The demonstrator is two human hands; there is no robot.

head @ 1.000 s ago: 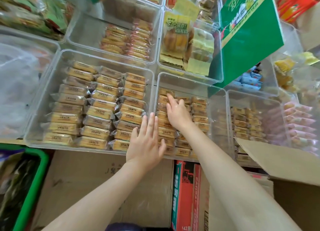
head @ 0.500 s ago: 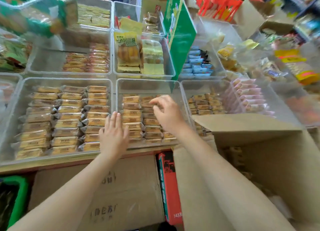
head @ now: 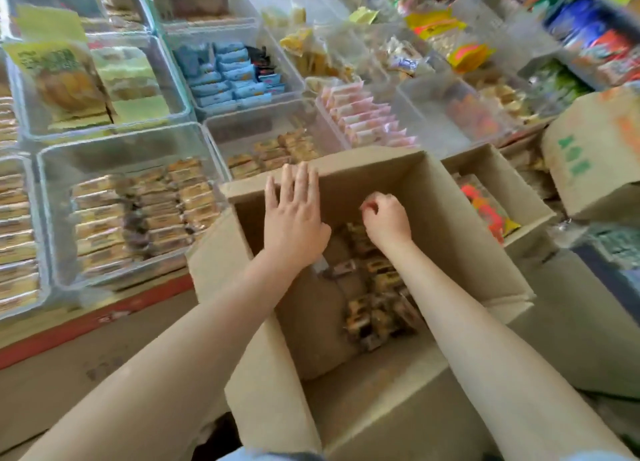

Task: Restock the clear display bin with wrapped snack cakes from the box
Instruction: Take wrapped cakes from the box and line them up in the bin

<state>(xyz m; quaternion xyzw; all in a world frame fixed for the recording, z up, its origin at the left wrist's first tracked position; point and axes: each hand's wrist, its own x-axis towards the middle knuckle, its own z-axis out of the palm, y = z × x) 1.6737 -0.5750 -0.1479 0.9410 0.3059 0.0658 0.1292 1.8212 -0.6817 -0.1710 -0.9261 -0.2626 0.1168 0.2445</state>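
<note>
Over the open brown cardboard box (head: 450, 225), the left hand (head: 294, 218) lies flat-fingered while the right hand (head: 386, 218) curls empty — likely reaching for wrapped snack cakes (head: 377, 287) below.

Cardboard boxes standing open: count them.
2. The main box sits under both hands, snack cakes inside; a smaller box stands open to its right. Others may be hidden.

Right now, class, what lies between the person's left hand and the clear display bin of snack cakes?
In the head view, the box wall and its flap stand between the left hand and the clear display bin.
</note>
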